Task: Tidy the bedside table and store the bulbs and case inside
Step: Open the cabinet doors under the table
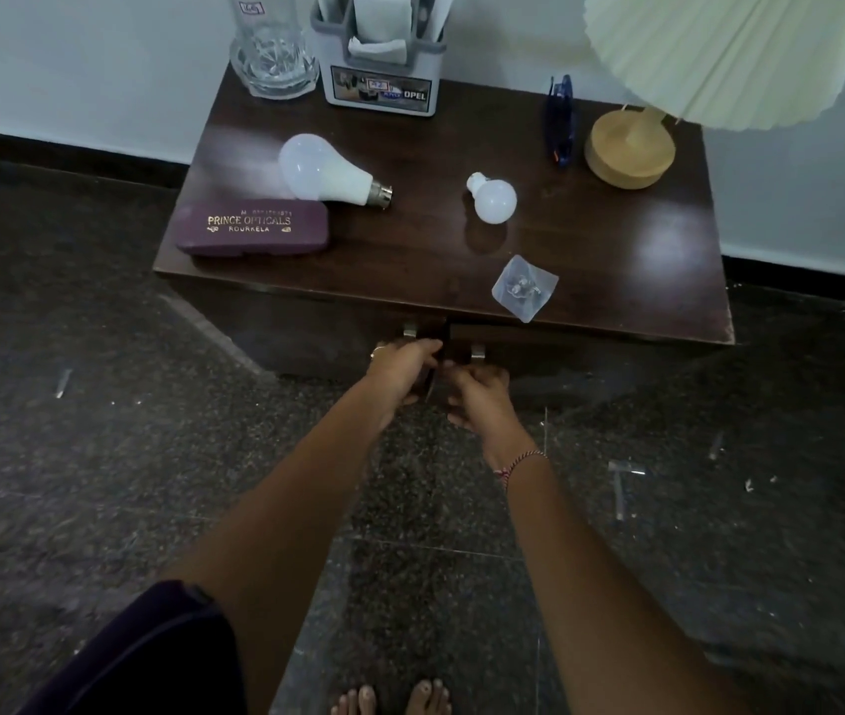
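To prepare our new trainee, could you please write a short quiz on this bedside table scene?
1. True or false: the purple case lies beside the large bulb.
2. The small bulb lies: A) in a basket; B) on the table top; C) on a chair.
3. Fill in: the left hand and right hand are at the cabinet ____.
Key: 1 true; 2 B; 3 doors.

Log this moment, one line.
left hand: grips left door | right hand: grips right door | large bulb, small bulb, case: on tabletop
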Available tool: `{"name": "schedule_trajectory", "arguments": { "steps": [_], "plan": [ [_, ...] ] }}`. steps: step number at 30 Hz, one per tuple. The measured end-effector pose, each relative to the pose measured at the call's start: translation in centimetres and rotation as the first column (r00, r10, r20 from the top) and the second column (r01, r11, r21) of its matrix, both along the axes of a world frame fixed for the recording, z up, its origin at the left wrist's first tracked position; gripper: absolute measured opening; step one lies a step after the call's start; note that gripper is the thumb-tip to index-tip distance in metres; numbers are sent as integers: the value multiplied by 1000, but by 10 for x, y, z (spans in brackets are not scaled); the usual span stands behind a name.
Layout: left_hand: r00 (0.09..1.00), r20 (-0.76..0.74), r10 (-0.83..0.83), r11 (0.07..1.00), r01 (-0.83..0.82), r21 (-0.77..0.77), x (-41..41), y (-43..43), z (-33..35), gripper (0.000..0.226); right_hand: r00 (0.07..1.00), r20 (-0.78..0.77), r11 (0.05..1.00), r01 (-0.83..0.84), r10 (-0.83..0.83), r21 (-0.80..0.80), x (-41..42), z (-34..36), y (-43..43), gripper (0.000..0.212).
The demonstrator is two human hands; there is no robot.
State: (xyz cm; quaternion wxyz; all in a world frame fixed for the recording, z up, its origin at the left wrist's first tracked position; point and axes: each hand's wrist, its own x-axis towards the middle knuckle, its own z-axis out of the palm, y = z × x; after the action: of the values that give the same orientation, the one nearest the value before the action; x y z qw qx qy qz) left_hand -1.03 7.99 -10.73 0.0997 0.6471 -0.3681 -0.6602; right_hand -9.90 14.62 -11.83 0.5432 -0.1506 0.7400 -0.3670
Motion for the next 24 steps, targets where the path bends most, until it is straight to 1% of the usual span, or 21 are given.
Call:
{"name": "schedule_trajectory", "arguments": {
  "steps": [1,2,3,4,6,7,8,9,11,13,14,16,17,18,19,20,21,22,23,24],
  "plan": [
    [1000,23,13,1000,-13,-10,7,3,-2,35,999,21,999,50,-50,6,2,0,6,25],
    [999,41,11,1000,-10,-14,14,6,-3,45,994,33,994,108,-109,12,4,-1,12,49],
    [998,61,1,1000,-1,-15,22,11,-4,58,988,17,988,151,-152,25,5,-1,18,66],
    [996,94,-6,1000,6,-10,30,17,-5,72,983,-19,983,181,-181,37,7,0,23,74],
    [980,201,-14,1000,8,28,45,30,-2,100,973,-127,976,204,-193,81,11,2,35,73],
    [962,268,-48,999,39,36,51,36,-2,108,965,-200,973,196,-169,123,13,3,41,72],
    [935,340,-101,995,95,34,56,43,-3,111,951,-272,966,196,-146,166,15,4,47,73],
    [898,414,-150,988,155,21,61,50,-4,108,934,-334,958,200,-123,208,17,5,52,72],
    [831,528,-174,976,218,-22,70,63,-4,88,904,-423,952,178,-58,250,18,2,63,69],
    [816,556,-157,973,225,-55,81,71,-3,68,895,-446,957,137,-9,255,15,-4,74,59],
    [819,554,-149,972,223,-69,86,75,-1,61,893,-448,959,158,-37,237,14,-5,80,53],
    [821,566,-74,973,185,-140,95,82,4,54,868,-462,951,276,-183,142,11,-5,94,40],
    [810,587,-13,967,160,-199,99,87,7,56,837,-486,942,327,-253,73,11,-1,103,40],
    [792,609,38,951,159,-266,103,93,11,61,800,-519,937,348,-302,-8,10,4,112,48],
    [782,620,66,925,185,-333,108,99,14,68,760,-583,950,304,-286,-71,8,7,122,60],
    [789,610,72,895,218,-389,113,106,17,75,709,-673,976,194,-211,-101,6,10,132,72],
    [804,592,56,864,258,-432,118,111,18,81,629,-775,998,31,-67,-60,4,11,142,77],
    [806,592,12,829,323,-457,124,115,18,85,528,-843,990,-137,105,38,3,12,150,77],
    [785,618,-50,785,413,-461,131,117,17,88,430,-862,951,-263,268,165,1,13,159,74],
    [741,660,-121,742,509,-436,138,119,16,87,358,-845,900,-333,397,281,-1,14,166,70]
  ]
}}
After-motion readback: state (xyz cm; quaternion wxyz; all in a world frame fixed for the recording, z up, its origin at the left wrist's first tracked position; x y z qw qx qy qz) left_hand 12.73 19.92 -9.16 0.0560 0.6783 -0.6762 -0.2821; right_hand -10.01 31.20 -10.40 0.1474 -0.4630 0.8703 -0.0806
